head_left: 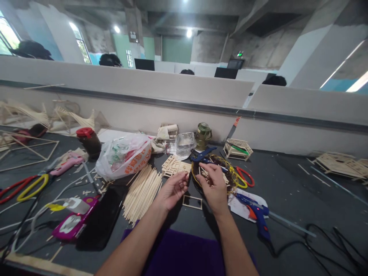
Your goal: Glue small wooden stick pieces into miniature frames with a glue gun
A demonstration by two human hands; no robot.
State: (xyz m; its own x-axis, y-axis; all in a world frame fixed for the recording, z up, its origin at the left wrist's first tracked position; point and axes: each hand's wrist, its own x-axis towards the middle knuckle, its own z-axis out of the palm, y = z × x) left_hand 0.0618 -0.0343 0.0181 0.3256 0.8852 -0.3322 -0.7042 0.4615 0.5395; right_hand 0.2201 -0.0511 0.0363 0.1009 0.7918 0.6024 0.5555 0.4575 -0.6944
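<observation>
Over the dark table, my left hand has its fingers curled in a pinch, apparently on a thin wooden stick that is too small to make out. My right hand is close beside it, thumb and forefinger pinched together near a tiny piece. Just below both hands lies a small rectangular stick frame. A bundle of wooden sticks lies left of my left hand. Behind my right hand is a yellow wire ring over a small lattice piece.
A blue glue gun lies on paper to the right, its black cord trailing off. Red-and-yellow scissors, a plastic bag, a pink glue gun, stick models and a grey partition surround the spot.
</observation>
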